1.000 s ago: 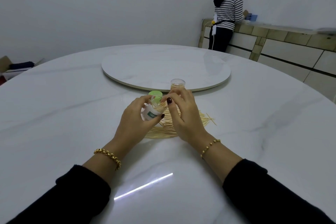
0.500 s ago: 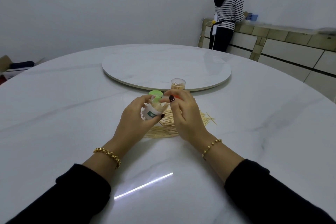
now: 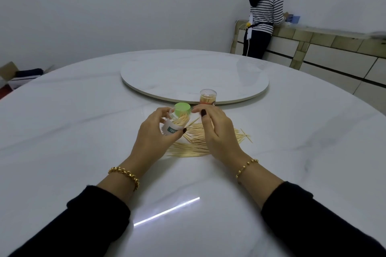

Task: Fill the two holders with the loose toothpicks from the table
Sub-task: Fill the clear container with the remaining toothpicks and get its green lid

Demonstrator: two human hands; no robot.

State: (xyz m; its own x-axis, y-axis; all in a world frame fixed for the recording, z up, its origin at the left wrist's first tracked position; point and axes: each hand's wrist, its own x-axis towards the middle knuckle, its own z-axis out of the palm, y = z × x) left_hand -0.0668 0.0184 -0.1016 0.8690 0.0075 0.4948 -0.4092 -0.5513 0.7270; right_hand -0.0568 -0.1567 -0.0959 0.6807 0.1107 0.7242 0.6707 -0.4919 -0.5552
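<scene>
White marble covers our round table [image 3: 73, 131], with the raised turntable [image 3: 194, 73] at its middle. On our side of the turntable, our left hand [image 3: 154, 140] grips a clear, white-labelled toothpick holder [image 3: 174, 125], tilted and partly filled. A green lid [image 3: 182, 109] shows at its mouth; we cannot tell whether it sits on it. Our right hand [image 3: 219, 133] hovers just beside, fingers curved toward the lid, and we cannot tell whether it pinches anything. Loose toothpicks [image 3: 188, 150] lie beneath it. Against the turntable's near edge stands the orange-labelled holder [image 3: 207, 97], upright. Beyond the turntable, a person in a striped top [image 3: 267, 12] faces a counter.
</scene>
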